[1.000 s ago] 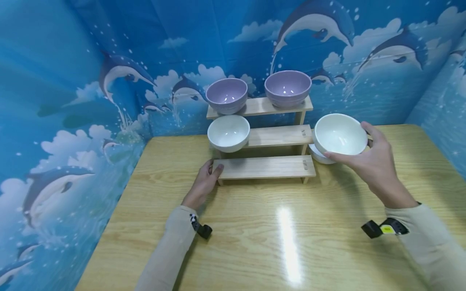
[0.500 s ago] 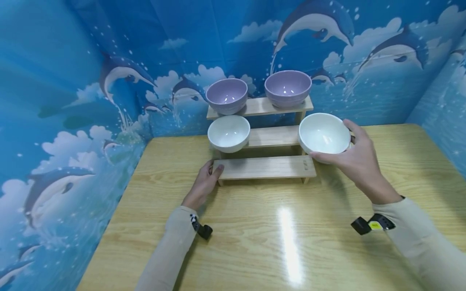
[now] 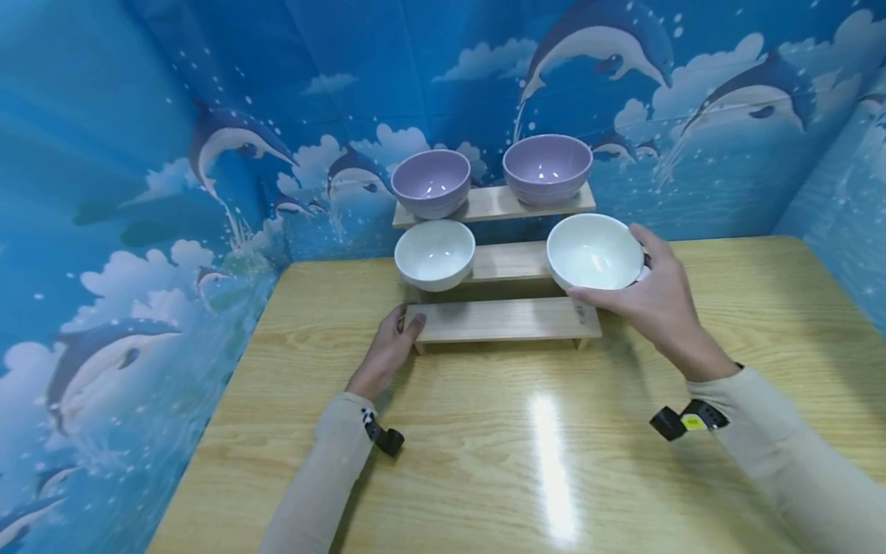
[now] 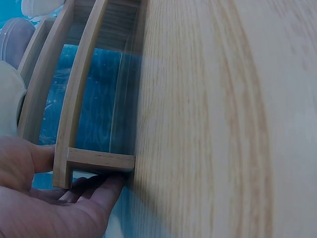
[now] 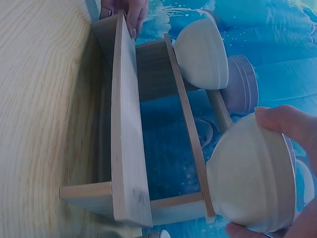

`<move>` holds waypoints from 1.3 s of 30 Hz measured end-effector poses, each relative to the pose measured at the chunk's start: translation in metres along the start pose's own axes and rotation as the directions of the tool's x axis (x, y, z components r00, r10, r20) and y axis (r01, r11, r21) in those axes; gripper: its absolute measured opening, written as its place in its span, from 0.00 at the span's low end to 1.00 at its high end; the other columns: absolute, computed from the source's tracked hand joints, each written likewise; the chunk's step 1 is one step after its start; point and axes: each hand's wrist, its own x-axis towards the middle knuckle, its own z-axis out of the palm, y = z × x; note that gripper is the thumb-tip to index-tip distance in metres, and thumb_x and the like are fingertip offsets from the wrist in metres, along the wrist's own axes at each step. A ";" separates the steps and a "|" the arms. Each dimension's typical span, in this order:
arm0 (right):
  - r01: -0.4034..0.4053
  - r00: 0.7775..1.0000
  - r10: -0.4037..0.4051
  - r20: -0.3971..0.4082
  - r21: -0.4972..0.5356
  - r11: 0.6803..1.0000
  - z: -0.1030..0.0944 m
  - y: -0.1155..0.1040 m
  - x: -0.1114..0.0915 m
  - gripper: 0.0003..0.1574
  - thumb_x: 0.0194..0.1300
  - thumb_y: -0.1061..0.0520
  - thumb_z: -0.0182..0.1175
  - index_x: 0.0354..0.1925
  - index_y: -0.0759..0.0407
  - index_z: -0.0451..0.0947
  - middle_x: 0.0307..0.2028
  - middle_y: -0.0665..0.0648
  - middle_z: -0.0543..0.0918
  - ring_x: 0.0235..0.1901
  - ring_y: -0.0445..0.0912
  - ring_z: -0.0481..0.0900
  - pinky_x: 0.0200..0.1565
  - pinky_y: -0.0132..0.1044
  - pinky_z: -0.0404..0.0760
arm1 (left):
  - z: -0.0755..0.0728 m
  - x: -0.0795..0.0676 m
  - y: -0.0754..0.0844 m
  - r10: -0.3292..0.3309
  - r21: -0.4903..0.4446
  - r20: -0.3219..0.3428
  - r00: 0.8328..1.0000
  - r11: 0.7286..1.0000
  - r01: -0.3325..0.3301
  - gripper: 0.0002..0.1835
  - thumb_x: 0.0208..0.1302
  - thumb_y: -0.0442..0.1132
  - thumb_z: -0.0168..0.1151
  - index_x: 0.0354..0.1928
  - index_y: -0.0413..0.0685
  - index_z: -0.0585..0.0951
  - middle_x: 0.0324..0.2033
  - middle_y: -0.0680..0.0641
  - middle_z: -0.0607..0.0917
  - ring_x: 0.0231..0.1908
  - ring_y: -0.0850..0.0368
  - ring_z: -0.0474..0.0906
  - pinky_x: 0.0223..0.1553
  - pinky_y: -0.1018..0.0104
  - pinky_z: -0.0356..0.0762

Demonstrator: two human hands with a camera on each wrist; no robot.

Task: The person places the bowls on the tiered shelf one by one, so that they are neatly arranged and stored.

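Observation:
My right hand [image 3: 654,304] holds a white bowl [image 3: 591,254] by its rim and side, thumb in front, at the right end of the middle shelf. In the right wrist view the base of this white bowl [image 5: 250,173] is right at the shelf board. My left hand [image 3: 388,346] grips the left end of the lowest board [image 3: 498,319] of a three-step wooden rack, thumb on top; in the left wrist view its fingers [image 4: 106,196] lie against the end support. Another white bowl [image 3: 434,258] sits at the left of the middle shelf [image 3: 512,261].
Two purple bowls [image 3: 431,185] stand on the top shelf [image 3: 491,204]. The rack rests on a wood-grain table [image 3: 471,438]. Behind and to the left hangs a blue dolphin-print curtain [image 3: 443,77]. Part of a small white object [image 5: 159,234] shows beside the rack's right end.
My right hand has moved left with the white bowl, from beside the rack to over the middle shelf's right end. The left hand has stayed on the lowest board.

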 end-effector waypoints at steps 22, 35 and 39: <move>0.043 0.998 -0.045 0.050 0.040 0.998 0.018 -0.013 0.009 0.77 0.48 0.42 0.82 0.81 0.55 0.44 0.74 0.66 0.58 0.67 0.65 0.64 0.58 0.67 0.74 | -0.001 -0.002 0.000 0.022 -0.006 0.019 1.000 1.000 -0.022 0.39 0.79 0.55 0.49 0.81 0.48 0.48 0.75 0.39 0.61 0.74 0.45 0.58 0.74 0.46 0.58; 0.047 0.997 -0.050 0.052 0.054 0.997 0.024 -0.017 0.016 0.77 0.48 0.41 0.82 0.81 0.57 0.44 0.73 0.67 0.60 0.67 0.64 0.65 0.60 0.65 0.73 | -0.002 -0.001 -0.001 0.022 0.003 0.020 1.000 1.000 -0.022 0.39 0.79 0.56 0.49 0.81 0.49 0.48 0.75 0.40 0.62 0.74 0.45 0.58 0.74 0.46 0.58; 0.043 0.998 -0.046 0.051 0.059 0.997 0.025 -0.017 0.017 0.77 0.49 0.42 0.81 0.81 0.59 0.44 0.73 0.67 0.61 0.67 0.63 0.65 0.61 0.64 0.73 | -0.001 0.000 -0.002 0.021 0.000 0.020 1.000 1.000 -0.021 0.39 0.79 0.56 0.49 0.81 0.50 0.49 0.74 0.40 0.63 0.74 0.45 0.59 0.74 0.46 0.58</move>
